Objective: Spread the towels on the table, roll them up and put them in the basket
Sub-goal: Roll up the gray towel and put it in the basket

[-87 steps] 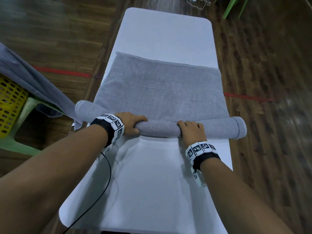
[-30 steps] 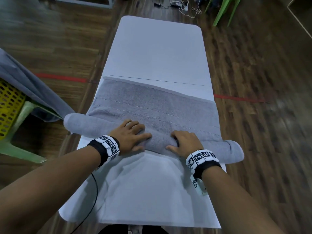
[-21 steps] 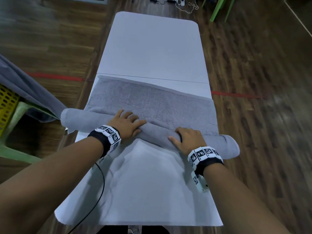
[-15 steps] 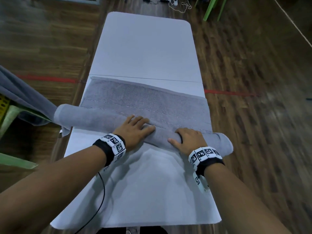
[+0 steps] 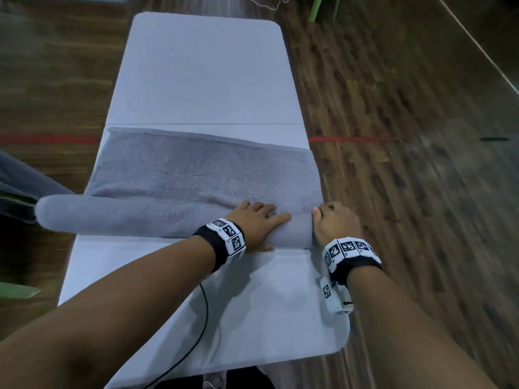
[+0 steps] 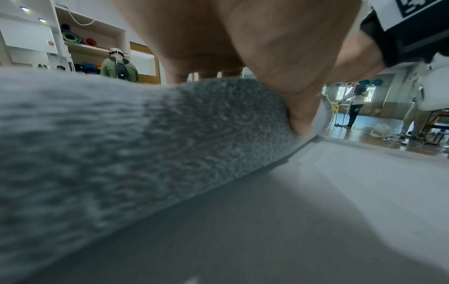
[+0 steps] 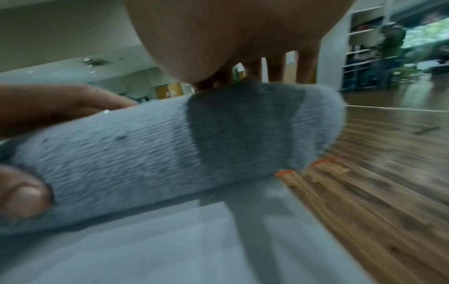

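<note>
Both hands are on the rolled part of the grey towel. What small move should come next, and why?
Probably another short push forward with both hands, so the roll takes in more cloth. A flat strip of the towel lies unrolled ahead on the table. The left hand presses on the roll near its middle; the right hand is at its right end, which may keep it even.

Grey terry-cloth towel (image 5: 207, 169), near half rolled into a cylinder across the white worktop (image 5: 202, 80), far half flat.
</note>
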